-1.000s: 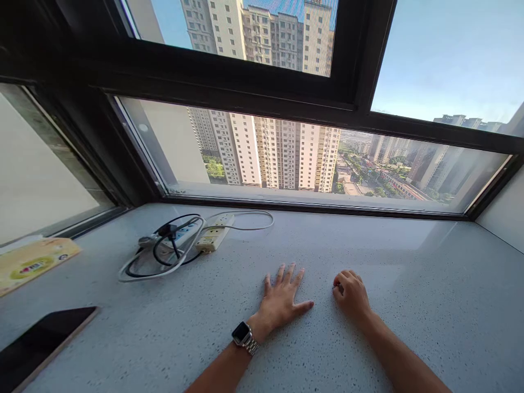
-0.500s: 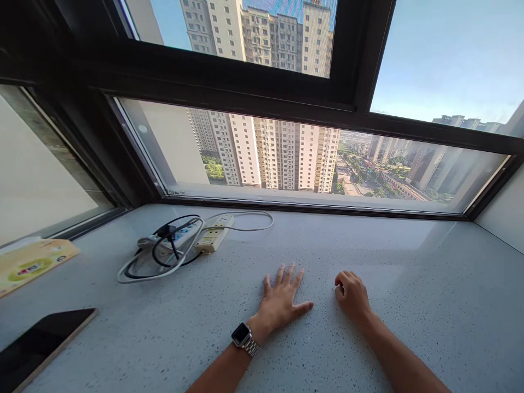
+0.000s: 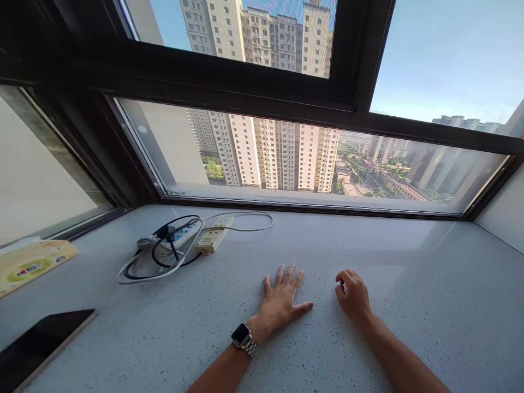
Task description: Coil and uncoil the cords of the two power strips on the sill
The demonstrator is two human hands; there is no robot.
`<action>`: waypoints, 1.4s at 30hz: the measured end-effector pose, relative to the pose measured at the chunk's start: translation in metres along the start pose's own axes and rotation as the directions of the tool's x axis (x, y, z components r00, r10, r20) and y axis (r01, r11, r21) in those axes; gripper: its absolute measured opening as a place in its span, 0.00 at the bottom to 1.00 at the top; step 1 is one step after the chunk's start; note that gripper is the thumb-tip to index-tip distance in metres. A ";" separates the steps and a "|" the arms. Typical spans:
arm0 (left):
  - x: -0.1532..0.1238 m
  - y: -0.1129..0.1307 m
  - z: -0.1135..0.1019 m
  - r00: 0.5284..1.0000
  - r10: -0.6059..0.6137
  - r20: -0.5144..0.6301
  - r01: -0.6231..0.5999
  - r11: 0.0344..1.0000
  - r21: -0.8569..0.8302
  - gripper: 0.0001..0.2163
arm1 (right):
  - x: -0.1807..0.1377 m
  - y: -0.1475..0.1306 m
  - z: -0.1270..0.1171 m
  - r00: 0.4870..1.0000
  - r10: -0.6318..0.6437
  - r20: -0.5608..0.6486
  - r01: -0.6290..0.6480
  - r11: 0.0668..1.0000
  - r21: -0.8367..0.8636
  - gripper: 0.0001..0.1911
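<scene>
My left hand (image 3: 280,303) lies flat on the speckled white sill (image 3: 319,355), palm down with the fingers spread and nothing in it. A watch (image 3: 242,335) with a metal band is on that wrist. To its right, my right hand (image 3: 352,292) rests on its side on the sill, fingers curled in. A small gap shows between its thumb and index finger, with no object visible there. The two hands are apart.
Ahead on the left lie a cream power strip (image 3: 215,234) and a second power strip (image 3: 184,236) under tangled cables (image 3: 180,265). A phone (image 3: 41,344) and a yellow tissue pack (image 3: 36,265) are at the left. A dark window frame (image 3: 307,208) edges the sill.
The curled fingers of my right hand have loosened slightly, with a little more gap at the thumb. My left hand stays where it was.
</scene>
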State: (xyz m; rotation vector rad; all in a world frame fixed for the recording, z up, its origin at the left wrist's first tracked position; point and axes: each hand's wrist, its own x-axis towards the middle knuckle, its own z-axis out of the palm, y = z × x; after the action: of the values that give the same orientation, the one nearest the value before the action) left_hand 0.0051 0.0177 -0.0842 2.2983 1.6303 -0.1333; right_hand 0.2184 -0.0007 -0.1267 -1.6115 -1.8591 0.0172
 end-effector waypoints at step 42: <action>0.000 -0.001 0.001 1.000 0.011 -0.012 -0.011 1.000 -0.013 0.44 | 0.000 -0.001 -0.001 1.000 0.008 -0.023 -0.008 0.999 -0.034 0.09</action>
State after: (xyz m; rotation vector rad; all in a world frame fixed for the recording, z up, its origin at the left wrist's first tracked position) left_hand 0.0043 0.0180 -0.0854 2.3029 1.6194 -0.1061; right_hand 0.2181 -0.0009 -0.1258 -1.6355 -1.8445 -0.0297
